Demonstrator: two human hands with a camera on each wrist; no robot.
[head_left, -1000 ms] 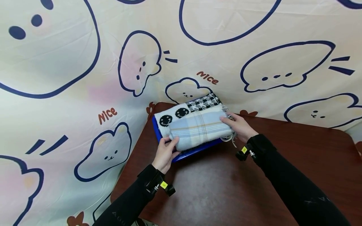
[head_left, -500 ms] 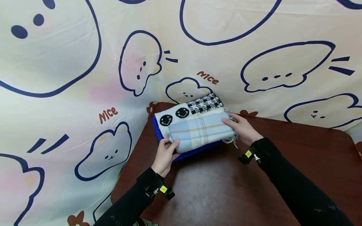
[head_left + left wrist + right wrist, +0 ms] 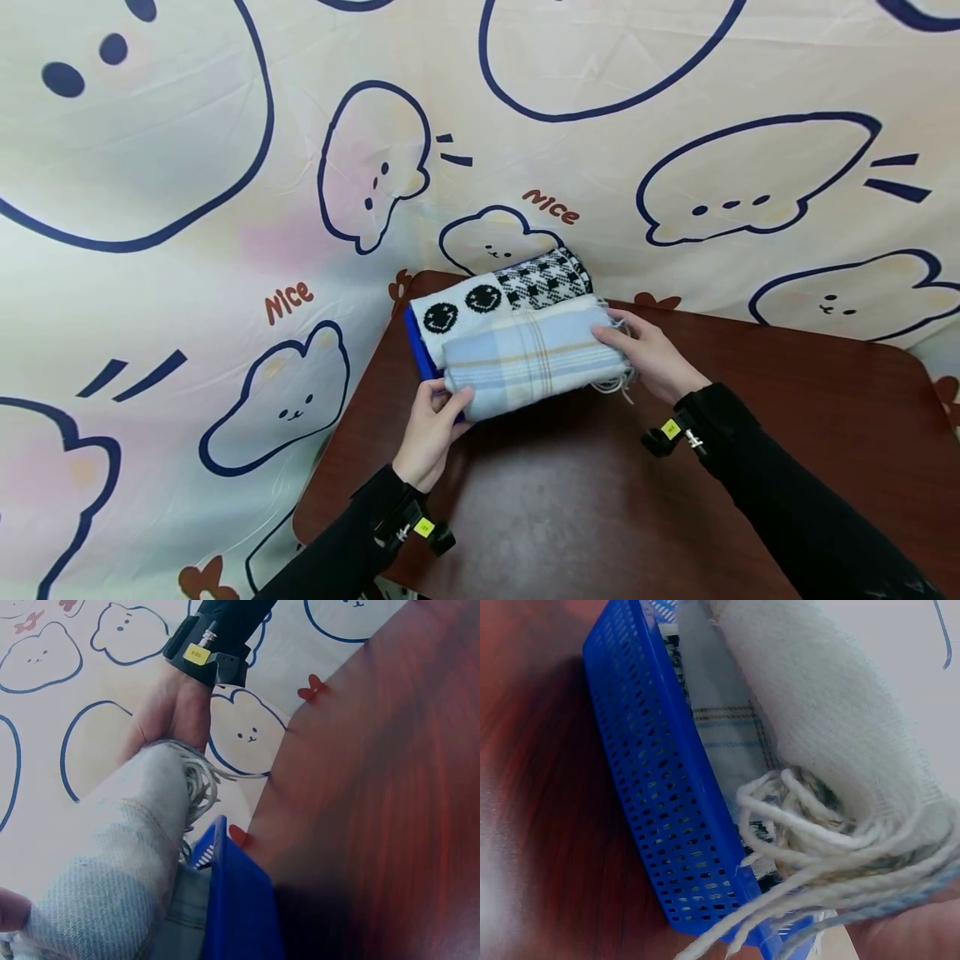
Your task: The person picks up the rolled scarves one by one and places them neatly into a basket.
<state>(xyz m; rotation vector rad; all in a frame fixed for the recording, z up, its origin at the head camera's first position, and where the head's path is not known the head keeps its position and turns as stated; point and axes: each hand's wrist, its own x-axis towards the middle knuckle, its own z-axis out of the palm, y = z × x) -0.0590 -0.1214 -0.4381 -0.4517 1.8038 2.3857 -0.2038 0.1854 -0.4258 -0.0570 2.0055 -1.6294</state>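
Observation:
A folded light blue and white plaid scarf [image 3: 536,358] with pale fringe at its right end is held over the front of a blue perforated basket [image 3: 660,765]. My left hand [image 3: 427,433] pinches its left end, thumb on top. At the fringed end, my right hand [image 3: 652,354] grips with the thumb on top and fingers underneath. Behind it lies a black-and-white knit scarf [image 3: 546,279] with smiley faces and a houndstooth pattern, in the basket. The right wrist view shows a pale plaid cloth [image 3: 727,750] inside the basket, below the held scarf.
The basket stands at the back left corner of a dark reddish-brown table [image 3: 570,500]. A pale backdrop [image 3: 585,158] with cartoon drawings rises right behind the table and along its left side.
Both hands have brought the plaid scarf slightly toward me and down in the head view. More of the black-and-white scarf shows behind it, and the basket's front rim is now mostly covered.

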